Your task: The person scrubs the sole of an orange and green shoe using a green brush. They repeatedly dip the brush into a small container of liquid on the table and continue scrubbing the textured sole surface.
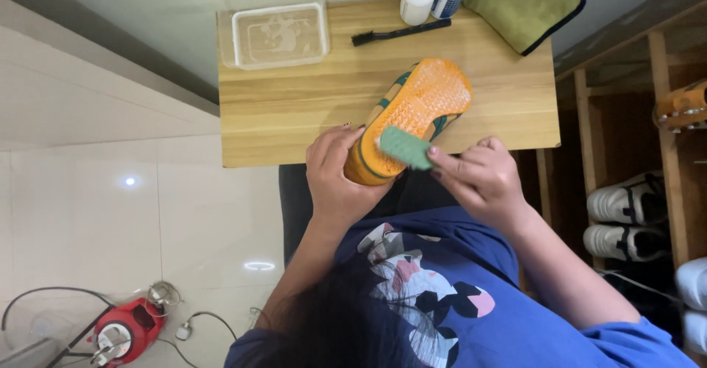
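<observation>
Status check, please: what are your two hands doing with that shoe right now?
Left hand grips shoe heel, orange sole up. Right hand holds green pad against the sole. Brush, tray and cloth sit apart on table.

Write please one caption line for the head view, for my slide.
Left hand holds an orange-soled shoe sole-up over a wooden table while right hand presses a green sponge against it.

Bench (294, 110): pale wood, matt grain. Shoe (420, 107): orange rubber sole, nubbed. Sponge (405, 147): green, rough. Tray (280, 35): clear plastic. Cloth (523, 11): soft green fabric.
</observation>
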